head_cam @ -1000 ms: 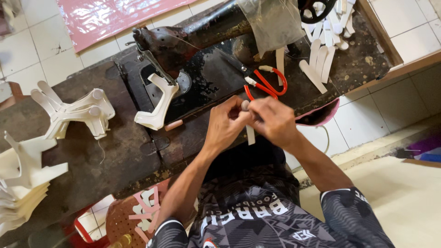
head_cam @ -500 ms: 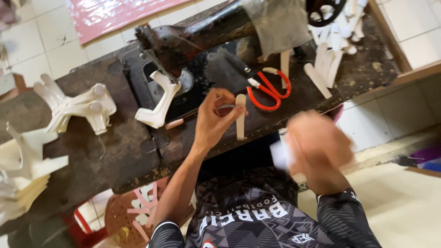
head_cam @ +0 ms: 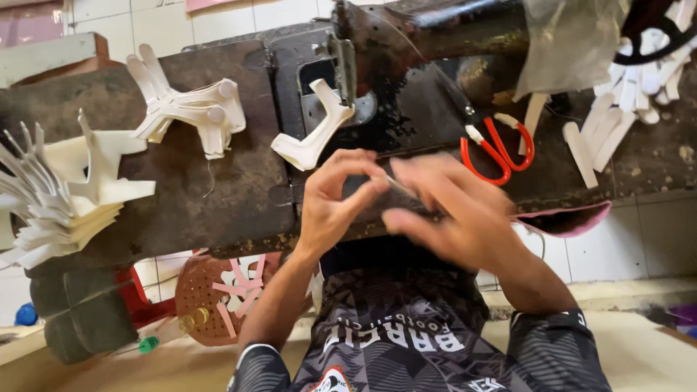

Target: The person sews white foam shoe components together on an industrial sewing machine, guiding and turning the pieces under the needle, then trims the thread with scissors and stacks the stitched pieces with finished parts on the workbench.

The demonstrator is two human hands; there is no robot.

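Note:
My left hand (head_cam: 335, 197) pinches one end of a small pale strip (head_cam: 400, 186) between thumb and forefinger, just in front of the black sewing machine (head_cam: 406, 80). From the right, my blurred right hand (head_cam: 454, 212) meets the strip's other end with its fingertips. Both hands hover over the front edge of the dark worn table (head_cam: 210, 196). Under the machine's needle lies a white forked cut piece (head_cam: 314, 136). Red-handled scissors (head_cam: 501, 149) rest on the machine bed just beyond my right hand.
Stacks of white forked pieces lie at the left (head_cam: 190, 109) and far left (head_cam: 58, 192). White strips (head_cam: 602, 131) are piled at the right, under a clear plastic sheet (head_cam: 573, 43). A red-brown perforated stool (head_cam: 218, 294) with pink offcuts stands below the table.
Half a second ago my right hand had drawn back toward my body. It has returned to the left hand and the strip. The view has moved closer to the table.

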